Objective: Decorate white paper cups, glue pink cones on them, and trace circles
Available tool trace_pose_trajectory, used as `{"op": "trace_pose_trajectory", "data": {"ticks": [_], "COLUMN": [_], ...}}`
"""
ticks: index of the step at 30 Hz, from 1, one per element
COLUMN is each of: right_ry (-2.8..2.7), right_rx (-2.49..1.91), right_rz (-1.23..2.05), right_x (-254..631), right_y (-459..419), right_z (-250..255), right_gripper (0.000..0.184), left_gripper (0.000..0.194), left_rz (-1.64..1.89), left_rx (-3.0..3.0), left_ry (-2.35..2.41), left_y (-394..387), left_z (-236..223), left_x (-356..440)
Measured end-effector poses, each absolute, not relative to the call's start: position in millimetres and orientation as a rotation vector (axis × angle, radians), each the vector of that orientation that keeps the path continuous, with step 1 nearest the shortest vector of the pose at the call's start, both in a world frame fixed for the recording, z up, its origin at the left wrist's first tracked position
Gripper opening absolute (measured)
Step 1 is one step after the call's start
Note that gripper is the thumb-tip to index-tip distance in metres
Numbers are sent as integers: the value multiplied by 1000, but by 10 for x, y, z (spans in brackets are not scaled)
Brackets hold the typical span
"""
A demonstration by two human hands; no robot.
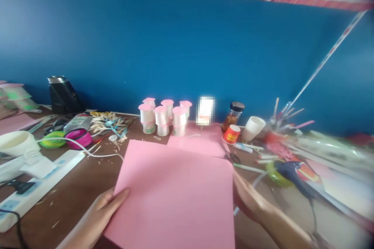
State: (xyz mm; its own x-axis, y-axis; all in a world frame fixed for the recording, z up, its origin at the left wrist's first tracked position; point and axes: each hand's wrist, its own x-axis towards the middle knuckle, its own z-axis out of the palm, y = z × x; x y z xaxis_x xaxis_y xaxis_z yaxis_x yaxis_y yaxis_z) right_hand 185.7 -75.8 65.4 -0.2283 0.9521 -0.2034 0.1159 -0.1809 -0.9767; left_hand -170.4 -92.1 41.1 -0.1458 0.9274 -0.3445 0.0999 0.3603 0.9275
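A large pink sheet of paper (178, 198) is held up over the brown table in front of me. My left hand (109, 206) grips its left edge, the thumb lying on top and the other fingers hidden underneath. At the right edge, my right hand (248, 194) has its fingers behind the sheet, so most of them are out of sight. Beyond it, a second pink sheet (194, 140) lies flat on the table. Scissors (230, 155) rest beside that one, close to the held sheet's upper right corner.
Several white cylinders with pink tops (162, 118) stand at the back. A power strip (43, 186) with a white cable lies left. Right are a jar (233, 116), a red paper cup (231, 134), a white cup (253, 128) and a glue gun (298, 175). A blue wall (187, 46) closes the back.
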Motion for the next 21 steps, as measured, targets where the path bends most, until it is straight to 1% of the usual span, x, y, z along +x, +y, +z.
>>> {"op": "trace_pose_trajectory", "data": {"ticks": [2,3,5,6,8,9,11,13,15,18,21], "right_ry": [-1126,-1063,-1112,-1184,-1401,-1494,-1663,-1834,-2009,-2097,-1949], "right_rx": [-1261,-1256,-1306,-1400,-1563,-1609,-1672,-1735,-1792,-1807,-1770], "right_rz": [1584,1574,1414,1324,1168,1140,1092,993,797,558,604], "right_x": [2052,2166,2414,2536,2743,2816,2891,2880,2818,2740,2781], "right_y": [-850,-894,-968,-994,-1026,-1038,-1063,-1105,-1158,-1220,-1213], "right_z": [723,756,821,853,911,934,957,950,923,875,853], "right_gripper": [72,74,66,63,61,59,54,41,27,35,35], "left_gripper": [41,42,41,39,32,31,36,37,37,39,41], "left_rz": [851,801,735,714,684,666,602,564,564,594,709], "left_rx": [947,958,1023,1076,1197,1249,1296,1281,1276,1318,1445], "left_ry": [1455,1416,1354,1319,1248,1227,1194,1084,999,948,965], "left_y": [-909,-900,-868,-844,-787,-756,-702,-671,-664,-665,-618], "left_z": [387,381,383,392,420,437,476,515,546,552,493], "left_x": [-1557,-1483,-1333,-1258,-1104,-1025,-865,-709,-573,-453,-507]}}
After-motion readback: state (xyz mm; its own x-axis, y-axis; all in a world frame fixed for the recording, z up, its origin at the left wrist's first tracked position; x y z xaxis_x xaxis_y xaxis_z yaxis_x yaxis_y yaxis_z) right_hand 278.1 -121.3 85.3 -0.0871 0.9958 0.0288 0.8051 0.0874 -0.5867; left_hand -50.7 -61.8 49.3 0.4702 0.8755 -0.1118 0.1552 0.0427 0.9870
